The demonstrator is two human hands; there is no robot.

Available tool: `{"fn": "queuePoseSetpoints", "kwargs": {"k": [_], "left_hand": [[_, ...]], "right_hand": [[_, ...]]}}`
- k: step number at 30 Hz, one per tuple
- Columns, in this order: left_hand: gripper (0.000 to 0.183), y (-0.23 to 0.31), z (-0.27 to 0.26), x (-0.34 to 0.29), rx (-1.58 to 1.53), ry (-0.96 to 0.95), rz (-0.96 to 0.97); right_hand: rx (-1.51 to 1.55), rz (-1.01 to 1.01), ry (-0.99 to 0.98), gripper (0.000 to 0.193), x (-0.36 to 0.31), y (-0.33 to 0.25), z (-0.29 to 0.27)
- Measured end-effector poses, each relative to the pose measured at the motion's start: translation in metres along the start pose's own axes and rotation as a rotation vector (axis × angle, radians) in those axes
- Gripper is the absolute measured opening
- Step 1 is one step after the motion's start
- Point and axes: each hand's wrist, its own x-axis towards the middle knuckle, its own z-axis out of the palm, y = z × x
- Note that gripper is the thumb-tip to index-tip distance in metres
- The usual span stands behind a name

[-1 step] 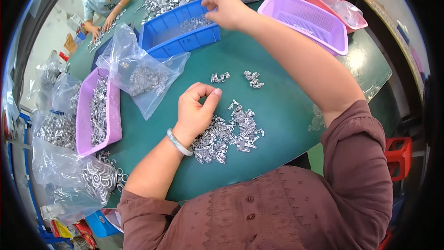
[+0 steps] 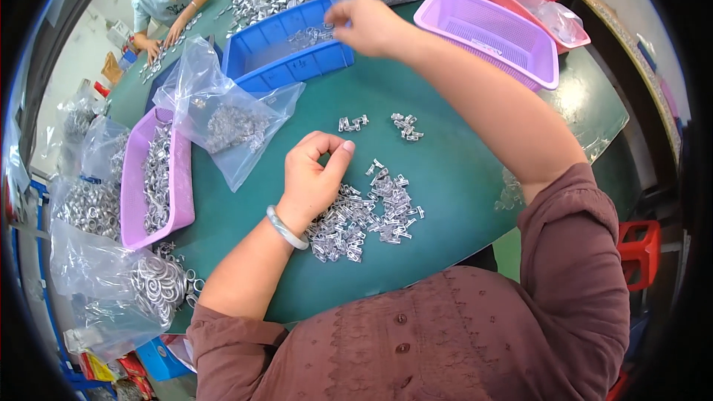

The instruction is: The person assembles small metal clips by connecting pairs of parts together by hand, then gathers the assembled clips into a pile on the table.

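My left hand [image 2: 313, 178] rests on the green table [image 2: 445, 178], curled closed with thumb and forefinger together; anything inside it is hidden. Beside and below it lies a pile of small metal buckle-like pieces [image 2: 364, 215]. Two little clusters of similar pieces, a left one [image 2: 353, 124] and a right one [image 2: 407, 127], sit beyond that pile. My right hand [image 2: 368, 26] hangs over the right end of a blue bin [image 2: 290, 70], its fingers bent and smeared by motion. More small metal pieces [image 2: 310, 36] lie inside the bin.
A clear bag of metal pieces [image 2: 238, 126] lies by a pink basket [image 2: 186, 193] at left. Bagged metal rings [image 2: 160, 282] stand nearer me. A purple basket [image 2: 486, 37] and a red basket [image 2: 535, 7] are far right. A co-worker [image 2: 167, 0] handles pieces far left.
My right hand has shifted slightly right and down over the bin's end. My left hand has stayed almost in place.
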Motion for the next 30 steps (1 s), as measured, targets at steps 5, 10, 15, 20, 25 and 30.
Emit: {"fn": "queuePoseSetpoints", "kwargs": {"k": [5, 10, 15, 20, 25, 30], "left_hand": [[0.014, -0.004, -0.005, -0.001, 0.042, -0.001, -0.027], [0.014, -0.004, -0.004, -0.002, 0.022, -0.030, 0.003], [0.014, -0.004, -0.002, -0.002, 0.027, -0.040, 0.011], [0.015, -0.003, -0.003, -0.001, -0.006, -0.021, -0.064], [0.017, 0.000, -0.005, -0.002, -0.145, -0.133, -0.097], [0.018, 0.000, -0.003, -0.004, -0.251, -0.187, -0.137]], "right_hand": [[-0.090, -0.135, -0.496, 0.013, -0.058, 0.001, 0.014], [-0.147, -0.077, -0.476, 0.015, -0.089, 0.000, 0.017], [-0.073, -0.127, -0.420, 0.012, -0.098, 0.000, 0.011], [0.261, -0.083, -0.339, 0.012, -0.114, -0.019, 0.002], [0.508, -0.056, -0.236, 0.012, -0.130, -0.034, -0.003], [0.533, -0.087, -0.190, 0.011, -0.137, -0.032, -0.001]]}}
